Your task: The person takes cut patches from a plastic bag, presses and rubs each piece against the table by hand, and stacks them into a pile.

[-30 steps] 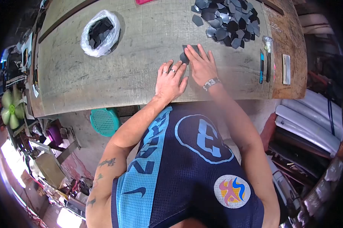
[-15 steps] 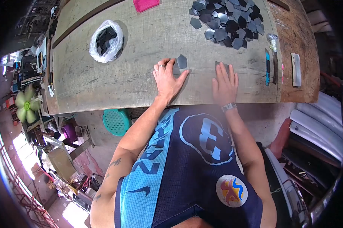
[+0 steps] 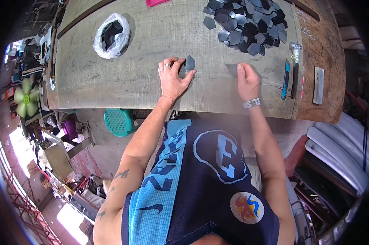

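Has L hand (image 3: 174, 79) on table (image 3: 111, 87), thumb + index at edges of grey 5-sided pc (image 3: 190, 63), just fwd of palm; gripping or only steadying, can't tell. Has R hand (image 3: 248, 82) well to right of L hand, fingers curled in; blurred dark pc (image 3: 232, 70) just left of R thumb, pinched or loose, can't tell. Fwd of R hand: heap of dark pcs (image 3: 251, 26). Fwd-left of L hand, well apart: plastic bag (image 3: 122, 45) w/ more pcs (image 3: 111, 34) inside. Right of R hand, going outward: blue-black tool (image 3: 286, 79), dark tool (image 3: 295, 79), pale strip (image 3: 318, 85). Far fwd of L hand: pink item (image 3: 156, 2), cut off by edge of view.
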{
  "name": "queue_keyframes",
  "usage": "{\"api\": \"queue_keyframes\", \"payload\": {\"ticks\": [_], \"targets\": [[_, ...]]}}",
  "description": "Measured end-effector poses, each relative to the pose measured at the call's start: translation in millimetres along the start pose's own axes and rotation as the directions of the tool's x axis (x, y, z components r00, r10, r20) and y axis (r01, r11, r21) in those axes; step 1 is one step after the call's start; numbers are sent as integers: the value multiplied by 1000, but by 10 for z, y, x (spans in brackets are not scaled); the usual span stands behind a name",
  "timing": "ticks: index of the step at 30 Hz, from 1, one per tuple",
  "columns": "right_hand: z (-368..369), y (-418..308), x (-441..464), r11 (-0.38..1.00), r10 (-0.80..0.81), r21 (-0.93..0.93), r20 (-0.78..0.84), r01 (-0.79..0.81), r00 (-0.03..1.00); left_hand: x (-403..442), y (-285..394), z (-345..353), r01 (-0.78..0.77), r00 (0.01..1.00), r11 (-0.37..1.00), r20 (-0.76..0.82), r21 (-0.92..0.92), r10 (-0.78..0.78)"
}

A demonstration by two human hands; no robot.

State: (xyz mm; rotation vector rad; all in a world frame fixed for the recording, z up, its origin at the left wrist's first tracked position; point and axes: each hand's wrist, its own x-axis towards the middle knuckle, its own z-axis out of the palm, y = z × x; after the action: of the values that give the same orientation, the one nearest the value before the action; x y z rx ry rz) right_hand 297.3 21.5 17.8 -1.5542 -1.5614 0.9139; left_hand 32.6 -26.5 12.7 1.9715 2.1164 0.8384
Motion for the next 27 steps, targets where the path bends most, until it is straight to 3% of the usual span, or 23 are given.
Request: {"api": "queue_keyframes", "payload": {"ticks": [1,3,4,5,8,9,11,15,17,18,19,21,22,23,27], "targets": [[16,-20,3,1000,-4,-9,-15,4,1000,-5,-15,4,-7,1000,1000,1,1,7],[63,-39,-14,924,204,322,47,-208,978,19,-36,10,-36,999,999,-1,-20,36],[89,-66,-25,818,296,473,139,-326,945,14,-37,11,-28,1000,999,2,-19,28],[99,-100,-44,830,290,461,125,-315,949,6,-37,14,-13,1000,1000,-2,-18,13],[132,-390,-97,658,441,581,218,-479,871,19,-36,25,9,1000,999,5,-48,-9],[138,-408,-95,667,438,570,220,-479,872,4,-40,8,14,1000,999,20,-41,-13],[178,-438,-87,512,394,696,331,-504,857,0,-38,-11,7,1000,998,-2,-59,-7],[260,-645,-115,600,326,648,337,-469,883,1,-73,-8,14,1000,986,-17,-164,-17],[254,-699,-110,631,399,627,242,-457,884,1,-105,-36,49,999,977,-11,-206,-52],[297,-443,-122,804,227,534,130,-261,965,3,-141,-55,128,990,950,86,-284,-108],[268,-443,-102,806,219,531,142,-261,965,27,-148,-117,212,971,912,183,-353,-155],[235,-463,-99,808,447,440,-27,-391,894,95,-186,-232,261,965,894,129,-365,-228],[221,-338,-107,940,331,148,-166,-309,929,166,-272,-277,479,876,566,327,-671,-354],[226,-137,-143,962,167,-167,-261,-215,951,219,-368,-359,603,764,100,537,-791,-357],[263,431,-346,846,-139,-528,-341,-68,930,319,-692,-753,647,686,-60,614,-760,-390]]}}
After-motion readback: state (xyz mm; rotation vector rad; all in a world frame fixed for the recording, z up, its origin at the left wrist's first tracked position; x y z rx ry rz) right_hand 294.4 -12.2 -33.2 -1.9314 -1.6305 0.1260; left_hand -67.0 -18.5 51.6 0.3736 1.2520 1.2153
